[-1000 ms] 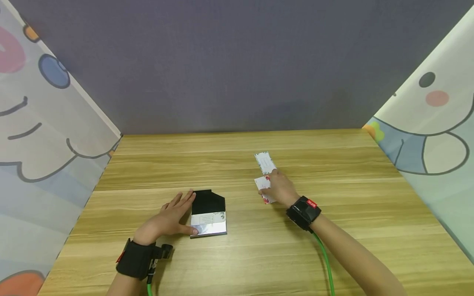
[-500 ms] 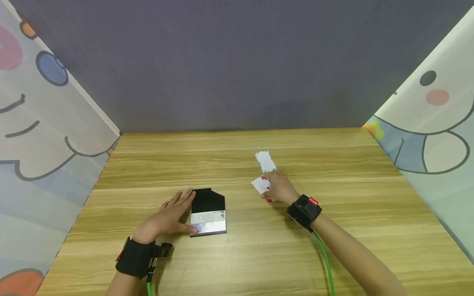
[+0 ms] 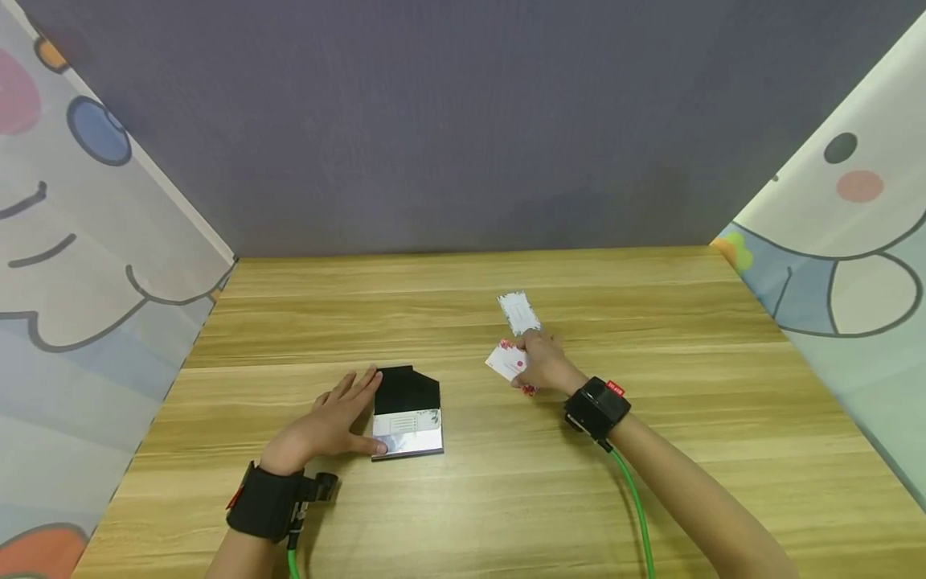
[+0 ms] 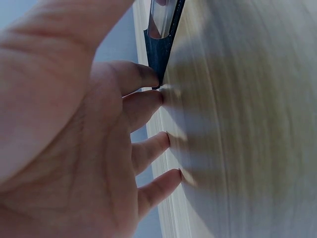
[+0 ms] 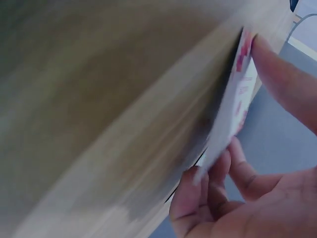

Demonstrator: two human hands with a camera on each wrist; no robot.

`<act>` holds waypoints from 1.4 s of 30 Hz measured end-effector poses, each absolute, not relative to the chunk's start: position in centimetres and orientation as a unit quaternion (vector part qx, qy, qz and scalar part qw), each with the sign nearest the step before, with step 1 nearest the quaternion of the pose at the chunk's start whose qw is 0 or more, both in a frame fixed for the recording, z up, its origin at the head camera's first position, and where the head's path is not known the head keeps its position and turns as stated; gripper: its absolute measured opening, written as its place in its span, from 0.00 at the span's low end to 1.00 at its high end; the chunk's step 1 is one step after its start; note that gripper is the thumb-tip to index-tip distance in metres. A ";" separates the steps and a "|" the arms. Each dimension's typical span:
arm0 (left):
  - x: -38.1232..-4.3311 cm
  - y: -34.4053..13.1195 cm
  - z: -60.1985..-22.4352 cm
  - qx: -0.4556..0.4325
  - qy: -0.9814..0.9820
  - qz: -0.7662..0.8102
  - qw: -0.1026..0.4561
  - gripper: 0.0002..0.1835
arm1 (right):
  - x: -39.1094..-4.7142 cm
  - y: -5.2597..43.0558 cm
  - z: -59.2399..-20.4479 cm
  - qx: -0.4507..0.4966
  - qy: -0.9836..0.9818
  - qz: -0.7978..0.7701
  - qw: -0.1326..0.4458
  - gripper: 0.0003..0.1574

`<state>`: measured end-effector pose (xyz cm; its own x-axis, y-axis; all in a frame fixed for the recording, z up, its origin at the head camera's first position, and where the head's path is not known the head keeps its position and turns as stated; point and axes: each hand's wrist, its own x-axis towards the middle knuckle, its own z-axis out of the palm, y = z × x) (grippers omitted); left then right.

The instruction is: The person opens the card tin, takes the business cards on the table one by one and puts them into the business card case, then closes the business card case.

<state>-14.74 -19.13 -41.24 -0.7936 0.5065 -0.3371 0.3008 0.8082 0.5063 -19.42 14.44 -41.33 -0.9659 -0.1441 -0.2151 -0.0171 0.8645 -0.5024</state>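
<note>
My right hand (image 3: 550, 366) pinches a white business card (image 3: 506, 359) with red flowers on its corners. In the right wrist view the card (image 5: 230, 106) tilts up off the wood, between the thumb on one edge and fingers on the other. A second card (image 3: 517, 309), with a blue-green leafy border, lies just beyond that hand. My left hand (image 3: 325, 430) rests beside a card case (image 3: 407, 394), fingers spread straight, thumb on its silver front. The case has its black flap laid back, and a white card with leaves and printed lines shows inside.
Light wood covers the table (image 3: 463, 523), which meets a grey panel (image 3: 463, 129) at the back. Cartoon-printed sheets (image 3: 832, 297) line both sides. A green cable (image 3: 637, 515) runs from each wrist strap toward the front.
The red-flowered card has turned and shifted slightly left in the right hand's fingers. My left hand and the case keep their places.
</note>
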 end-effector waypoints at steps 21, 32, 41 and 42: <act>-14.7 -19.0 -40.8 0.219 0.920 0.220 0.238 0.58 | -19.4 14.3 -40.7 -0.093 0.924 -0.359 0.096 0.15; -14.7 -19.1 -41.1 0.215 0.922 0.218 0.236 0.58 | -19.4 12.9 -40.4 -0.125 0.922 -0.360 0.070 0.16; -14.6 -19.1 -41.2 0.217 0.921 0.220 0.236 0.58 | -18.8 10.3 -40.0 -0.136 0.913 -0.375 0.082 0.15; -14.6 -19.1 -41.1 0.218 0.921 0.220 0.236 0.58 | -18.8 10.0 -40.0 -0.141 0.913 -0.375 0.079 0.15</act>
<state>-14.60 -19.05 -41.14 -0.7939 0.5049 -0.3387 0.2971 0.8083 0.5083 -18.80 10.02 -39.95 -0.9476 -0.3169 -0.0392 -0.1977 0.6788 -0.7072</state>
